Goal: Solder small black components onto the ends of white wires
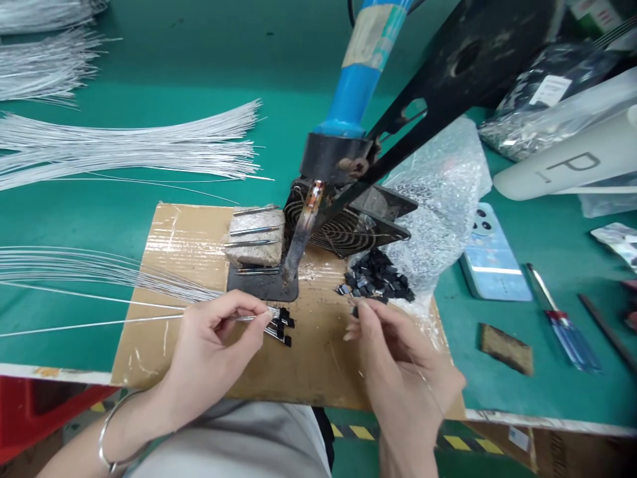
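Observation:
My left hand [223, 352] is closed in a pinch on a thin white wire [149, 321], over a spread of similar wires [149, 279]. Just past its fingertips, several wire ends carry small black pieces [284, 318] and lie on the cardboard [318, 372]. My right hand [398, 358] is pinched too, with a small black piece [354, 311] at its fingertips, partly hidden by them. Directly beyond it lies a heap of small black pieces with shiny metal parts [375, 275]. A blue-handled soldering iron [343, 99] points down between the hands.
The iron's black metal arm [428, 93] crosses overhead, above a small fan [343, 222]. A pale block [255, 239] bears several metal rods. Bundles of white wires [149, 146] lie back left. At right are a phone [497, 259], a screwdriver [572, 332] and bubble wrap [438, 192].

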The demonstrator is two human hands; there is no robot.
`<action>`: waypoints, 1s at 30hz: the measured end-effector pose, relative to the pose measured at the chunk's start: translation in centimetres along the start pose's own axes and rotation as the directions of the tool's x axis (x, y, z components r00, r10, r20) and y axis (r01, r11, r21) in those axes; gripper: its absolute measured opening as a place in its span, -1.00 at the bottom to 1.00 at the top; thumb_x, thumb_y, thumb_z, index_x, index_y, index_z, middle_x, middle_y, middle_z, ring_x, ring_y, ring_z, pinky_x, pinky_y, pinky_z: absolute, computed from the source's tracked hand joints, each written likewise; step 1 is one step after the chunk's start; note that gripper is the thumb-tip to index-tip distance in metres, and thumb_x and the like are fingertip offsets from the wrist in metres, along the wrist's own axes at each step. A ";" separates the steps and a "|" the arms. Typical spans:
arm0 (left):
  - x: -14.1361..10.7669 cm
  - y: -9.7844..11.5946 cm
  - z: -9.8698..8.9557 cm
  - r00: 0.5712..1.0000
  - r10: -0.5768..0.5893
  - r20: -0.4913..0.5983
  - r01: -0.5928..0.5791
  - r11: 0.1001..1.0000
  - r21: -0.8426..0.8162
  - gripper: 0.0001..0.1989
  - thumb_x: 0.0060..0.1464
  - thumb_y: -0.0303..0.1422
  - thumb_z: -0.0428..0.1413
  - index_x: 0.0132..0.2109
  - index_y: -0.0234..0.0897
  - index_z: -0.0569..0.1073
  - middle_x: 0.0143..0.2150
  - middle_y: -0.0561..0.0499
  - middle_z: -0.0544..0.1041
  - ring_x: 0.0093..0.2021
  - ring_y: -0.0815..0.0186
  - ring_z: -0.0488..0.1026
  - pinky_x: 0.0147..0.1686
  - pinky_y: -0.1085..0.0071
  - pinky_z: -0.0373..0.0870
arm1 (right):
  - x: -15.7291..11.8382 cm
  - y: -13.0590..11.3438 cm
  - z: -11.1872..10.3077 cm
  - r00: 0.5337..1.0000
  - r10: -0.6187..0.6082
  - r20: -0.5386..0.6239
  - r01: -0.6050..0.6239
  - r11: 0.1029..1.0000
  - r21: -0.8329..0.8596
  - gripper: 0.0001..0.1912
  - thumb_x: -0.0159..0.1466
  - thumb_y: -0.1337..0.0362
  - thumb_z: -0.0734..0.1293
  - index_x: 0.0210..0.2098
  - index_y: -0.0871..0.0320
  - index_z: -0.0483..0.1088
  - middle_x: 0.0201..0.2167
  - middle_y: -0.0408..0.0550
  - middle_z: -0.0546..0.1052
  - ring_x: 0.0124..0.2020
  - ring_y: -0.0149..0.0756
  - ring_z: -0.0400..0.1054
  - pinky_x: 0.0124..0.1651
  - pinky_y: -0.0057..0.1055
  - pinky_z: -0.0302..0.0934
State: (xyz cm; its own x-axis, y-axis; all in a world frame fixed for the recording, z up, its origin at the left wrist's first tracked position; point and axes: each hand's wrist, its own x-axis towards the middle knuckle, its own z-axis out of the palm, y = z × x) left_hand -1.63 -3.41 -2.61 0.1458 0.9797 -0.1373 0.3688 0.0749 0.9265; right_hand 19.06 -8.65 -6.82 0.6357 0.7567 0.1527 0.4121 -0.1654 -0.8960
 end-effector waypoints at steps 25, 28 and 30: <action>0.8 1.5 -0.6 0.992 -0.027 0.124 0.045 0.988 -0.147 -0.86 0.15 -0.49 0.22 -0.36 -0.22 0.61 -0.34 0.03 0.71 -0.40 0.37 0.59 -0.46 0.56 0.44 | -2.4 -4.4 3.5 0.899 0.136 0.417 -0.320 0.853 0.412 -0.90 0.29 0.32 0.52 -0.29 -0.03 0.72 -0.52 -0.17 0.64 -0.62 -0.46 0.43 -0.53 -0.56 0.38; 0.8 1.3 -0.5 0.990 -0.028 0.139 0.050 0.986 -0.157 -0.86 0.17 -0.50 0.21 -0.35 -0.23 0.60 -0.33 0.03 0.70 -0.37 0.37 0.60 -0.43 0.56 0.45 | -2.5 -4.3 3.6 0.904 0.121 0.411 -0.301 0.863 0.406 -0.88 0.30 0.34 0.51 -0.27 -0.03 0.72 -0.53 -0.18 0.64 -0.63 -0.47 0.43 -0.53 -0.58 0.37; 0.8 1.3 -0.5 0.989 -0.024 0.148 0.050 0.984 -0.172 -0.85 0.17 -0.51 0.21 -0.35 -0.23 0.59 -0.33 0.04 0.70 -0.35 0.38 0.61 -0.38 0.57 0.47 | -2.5 -4.2 3.6 0.905 0.121 0.409 -0.300 0.862 0.408 -0.87 0.30 0.35 0.51 -0.28 -0.03 0.71 -0.53 -0.19 0.64 -0.63 -0.48 0.43 -0.52 -0.60 0.37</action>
State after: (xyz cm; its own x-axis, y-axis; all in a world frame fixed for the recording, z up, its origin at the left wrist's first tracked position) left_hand -1.48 -2.45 -1.38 0.2714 0.9393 -0.2099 0.2124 0.1543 0.9649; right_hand 13.36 -7.58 -4.99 0.3580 0.9231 -0.1406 -0.1018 -0.1111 -0.9886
